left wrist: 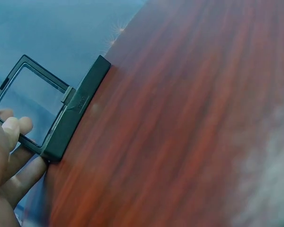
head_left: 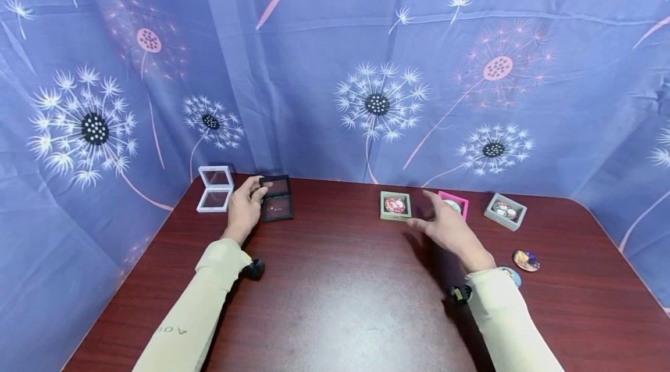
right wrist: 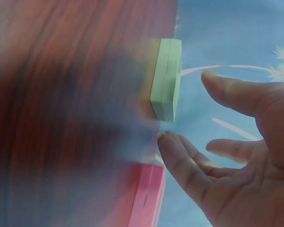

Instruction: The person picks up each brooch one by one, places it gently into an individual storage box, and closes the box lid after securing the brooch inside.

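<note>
My left hand [head_left: 243, 209] pinches the side edge of the raised lid of a black display case [head_left: 278, 220], which stands unfolded at the back left of the table. Through its clear pane, fingertips [left wrist: 24, 125] show in the left wrist view. On the other side, my right hand [head_left: 451, 231] hovers with thumb and fingers spread. Its thumb is near the lower right corner of a light green display case [head_left: 395, 218] holding a round red badge. A pink display case [head_left: 465, 209] with a greenish badge is partly hidden behind that hand.
An unfolded white display case [head_left: 215, 189] sits left of the left hand. A grey display case [head_left: 501, 222] with a badge lies at the back right. Two loose round badges, one dark and colourful [head_left: 526, 260], one blue [head_left: 512, 275], lie near the right sleeve. A blue curtain [head_left: 314, 70] hangs behind the table.
</note>
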Demonstrator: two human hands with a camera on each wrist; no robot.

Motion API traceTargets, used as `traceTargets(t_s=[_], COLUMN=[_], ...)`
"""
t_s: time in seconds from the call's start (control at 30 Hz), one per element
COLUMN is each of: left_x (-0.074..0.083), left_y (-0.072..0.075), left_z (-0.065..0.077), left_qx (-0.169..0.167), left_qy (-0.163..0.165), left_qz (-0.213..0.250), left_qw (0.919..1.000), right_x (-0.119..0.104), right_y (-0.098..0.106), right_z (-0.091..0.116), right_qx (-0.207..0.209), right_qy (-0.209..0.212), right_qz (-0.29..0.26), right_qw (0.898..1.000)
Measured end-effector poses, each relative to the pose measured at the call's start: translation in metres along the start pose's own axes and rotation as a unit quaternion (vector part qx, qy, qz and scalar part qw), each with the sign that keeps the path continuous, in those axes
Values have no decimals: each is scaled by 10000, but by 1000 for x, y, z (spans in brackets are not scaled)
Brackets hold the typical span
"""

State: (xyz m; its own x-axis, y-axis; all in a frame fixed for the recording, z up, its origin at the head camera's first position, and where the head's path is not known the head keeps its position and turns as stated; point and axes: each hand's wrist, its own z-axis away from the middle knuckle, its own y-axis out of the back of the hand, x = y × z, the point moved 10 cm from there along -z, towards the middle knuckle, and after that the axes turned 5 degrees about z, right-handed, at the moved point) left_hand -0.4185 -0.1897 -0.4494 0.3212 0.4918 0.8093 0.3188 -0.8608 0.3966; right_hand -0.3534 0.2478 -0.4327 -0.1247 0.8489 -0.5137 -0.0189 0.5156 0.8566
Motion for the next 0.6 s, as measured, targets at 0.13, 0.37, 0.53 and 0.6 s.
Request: traceTargets(t_s=[0.13, 0.37, 0.53, 0.6], left_x=[4, 9, 13, 15], left_y=[-3, -9, -16, -18], left_z=[2, 6, 10, 11], left_qx=[-43, -139, -337, -382], left_qy=[-78, -158, -186, -189], left_qz=[-27, -69, 100, 163], left_qw=[10000, 9998, 9992, 9990], right_x=[5, 12, 15, 17], right_y=[6, 18, 24, 25], right_z=[7, 20, 29, 32], right_qx=[12, 150, 232, 215], right_qy=[-37, -60, -24, -33], right_qz=[150, 385, 663, 724], right_qw=[9999, 9991, 9975, 9971])
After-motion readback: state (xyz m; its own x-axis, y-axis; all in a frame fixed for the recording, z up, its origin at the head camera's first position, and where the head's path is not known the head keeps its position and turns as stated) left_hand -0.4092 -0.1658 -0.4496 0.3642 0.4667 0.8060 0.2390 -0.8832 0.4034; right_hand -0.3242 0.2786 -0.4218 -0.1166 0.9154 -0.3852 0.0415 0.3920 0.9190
